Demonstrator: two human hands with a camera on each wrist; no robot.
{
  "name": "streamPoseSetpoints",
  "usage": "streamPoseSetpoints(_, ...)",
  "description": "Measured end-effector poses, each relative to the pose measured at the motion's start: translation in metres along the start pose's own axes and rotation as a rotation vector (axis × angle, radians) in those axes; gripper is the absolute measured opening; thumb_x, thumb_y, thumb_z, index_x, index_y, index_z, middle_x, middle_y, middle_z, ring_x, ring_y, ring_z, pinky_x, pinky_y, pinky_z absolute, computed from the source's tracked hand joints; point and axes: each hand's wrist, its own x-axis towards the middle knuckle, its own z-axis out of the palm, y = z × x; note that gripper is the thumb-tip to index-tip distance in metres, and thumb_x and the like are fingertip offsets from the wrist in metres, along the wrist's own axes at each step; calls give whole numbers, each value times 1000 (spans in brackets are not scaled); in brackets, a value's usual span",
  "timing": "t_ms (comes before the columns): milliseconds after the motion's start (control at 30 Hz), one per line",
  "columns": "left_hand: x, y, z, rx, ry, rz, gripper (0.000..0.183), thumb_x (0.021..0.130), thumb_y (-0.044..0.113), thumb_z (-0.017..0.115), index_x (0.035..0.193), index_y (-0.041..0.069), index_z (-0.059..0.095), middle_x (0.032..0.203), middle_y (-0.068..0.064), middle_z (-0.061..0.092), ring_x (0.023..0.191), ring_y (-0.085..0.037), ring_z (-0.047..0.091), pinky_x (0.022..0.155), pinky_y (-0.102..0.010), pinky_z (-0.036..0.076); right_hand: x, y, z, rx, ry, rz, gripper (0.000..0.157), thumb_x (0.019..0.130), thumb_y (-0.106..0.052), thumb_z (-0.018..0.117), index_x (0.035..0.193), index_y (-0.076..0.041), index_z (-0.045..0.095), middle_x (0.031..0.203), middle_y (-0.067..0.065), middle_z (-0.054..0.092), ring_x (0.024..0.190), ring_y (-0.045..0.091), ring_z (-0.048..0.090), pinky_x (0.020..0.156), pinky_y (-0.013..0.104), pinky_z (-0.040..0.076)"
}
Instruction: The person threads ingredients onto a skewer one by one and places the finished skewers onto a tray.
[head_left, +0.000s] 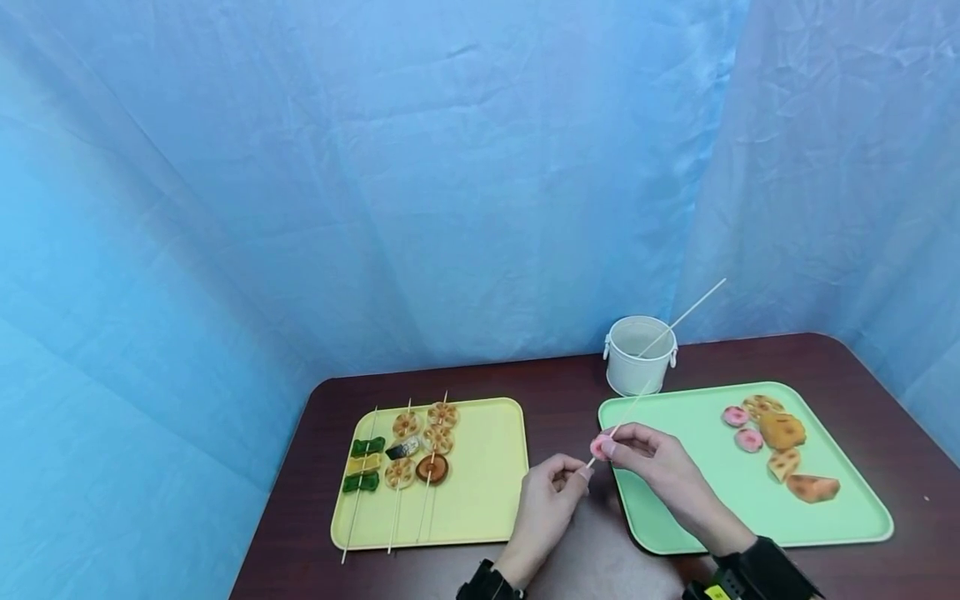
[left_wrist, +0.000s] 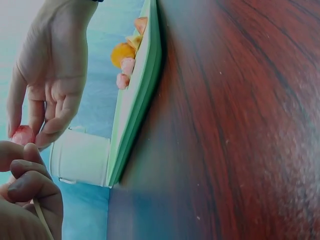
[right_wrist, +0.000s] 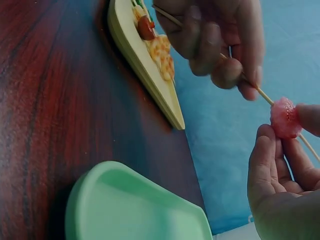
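Observation:
Between both hands, over the gap between the two trays, a thin wooden skewer (head_left: 627, 412) slants upward. It runs through a round pink food piece (right_wrist: 285, 118), and its tip sticks out beyond the piece. My left hand (head_left: 551, 504) grips the skewer below the piece, fingers curled round it. With thumb and fingertips my right hand (head_left: 667, 475) pinches the pink piece, near the left edge of the green tray (head_left: 690, 500). Two similar pink pieces (head_left: 748, 440) lie on that tray beside a golden-brown piece (head_left: 782, 431) and several browned slices (head_left: 813, 488).
A yellow tray (head_left: 487, 475) on the left carries three loaded skewers, with green and yellow pieces (head_left: 364, 463), browned round slices (head_left: 438, 439) and a mushroom cap (head_left: 432, 469). Behind the green tray stands a white bucket (head_left: 637, 367) with a bare skewer (head_left: 697, 302) leaning in it. Blue cloth (head_left: 480, 183) hangs behind the table.

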Motion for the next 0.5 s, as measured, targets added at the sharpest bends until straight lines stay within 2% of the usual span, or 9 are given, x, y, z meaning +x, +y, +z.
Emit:
streamPoseSetpoints(100, -1, 7, 2, -7, 12, -17, 9, 88, 6, 62, 83, 2, 69, 66, -12, 63, 46, 2, 36, 43, -13, 25, -2, -1, 2, -10, 0, -12, 40, 89, -34, 66, 108, 1, 65, 109, 12, 67, 98, 17, 63, 85, 33, 51)
streamPoseSetpoints(200, -2, 9, 4, -2, 23, -33, 10, 88, 5, 62, 81, 1, 68, 65, -12, 63, 45, 2, 35, 43, -14, 24, -3, 0, 4, -6, 3, -20, 40, 89, -33, 66, 108, 2, 65, 107, 13, 67, 97, 17, 64, 85, 33, 51)
streamPoseSetpoints(367, 0, 1, 6, 4, 26, -71, 14, 88, 14, 65, 82, 3, 69, 63, -2, 62, 44, 2, 37, 42, -14, 26, -3, 4, 8, 43, -42, -16, 40, 90, -29, 66, 108, 6, 63, 108, 16, 66, 96, 20, 66, 87, 40, 51)
streamPoseSetpoints(500, 0, -7, 5, -13, 22, -71, 14, 88, 15, 65, 81, 3, 69, 65, -8, 63, 44, 0, 39, 42, -14, 28, -4, 4, 0, -45, -18, -27, 43, 91, -32, 64, 114, 4, 63, 109, 15, 67, 97, 18, 66, 85, 34, 51)
